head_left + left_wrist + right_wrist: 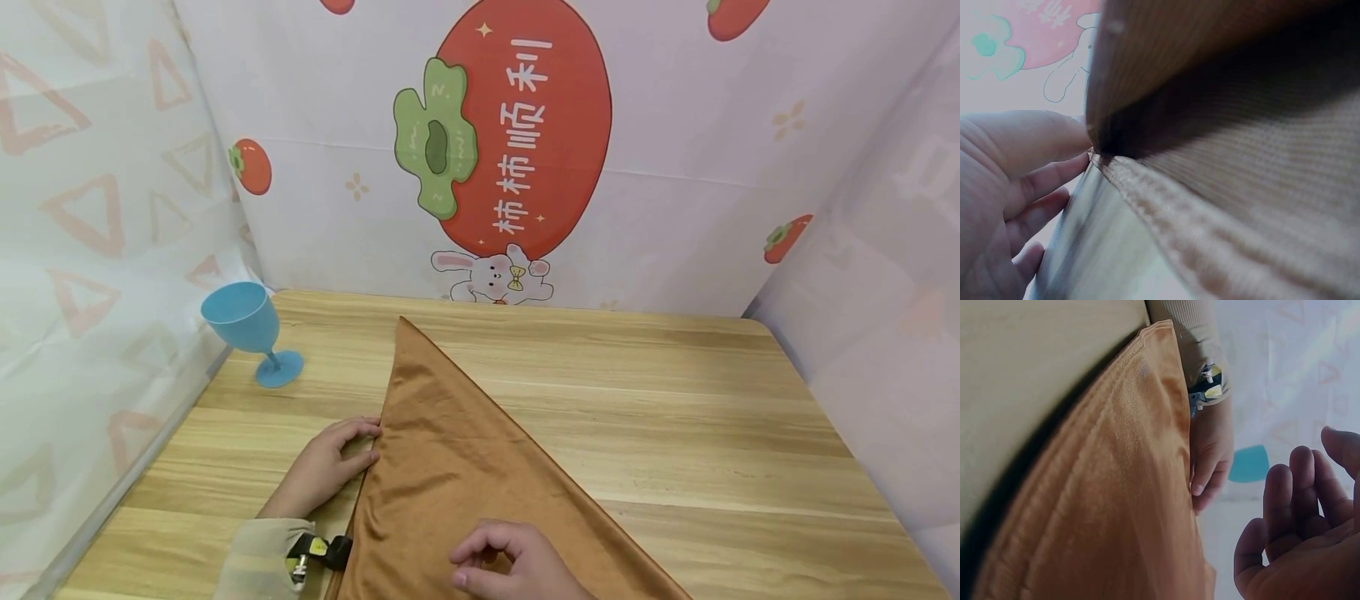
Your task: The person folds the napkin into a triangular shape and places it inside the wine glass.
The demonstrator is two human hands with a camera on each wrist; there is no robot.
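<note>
A shiny brown satin cloth [450, 450], folded to a triangle, lies on the wooden table with its tip toward the back wall. My left hand [330, 462] pinches the cloth's left edge between thumb and fingers. Seen from the left wrist, that hand [1016, 169] meets the edge where two layers gape apart, a thick hem running below. Over the lower part of the cloth is my right hand [521, 562], its fingers loosely bent and nothing in them. The right wrist view shows this hand [1310, 531] apart from the cloth [1116, 487], palm and fingers in sight.
A blue plastic goblet [243, 321] stands at the table's back left, beyond the left hand. Printed sheets form the back wall [660, 167] and both sides. Bare wooden tabletop [675, 417] extends right of the cloth. A wrist camera [318, 550] sits on the left cuff.
</note>
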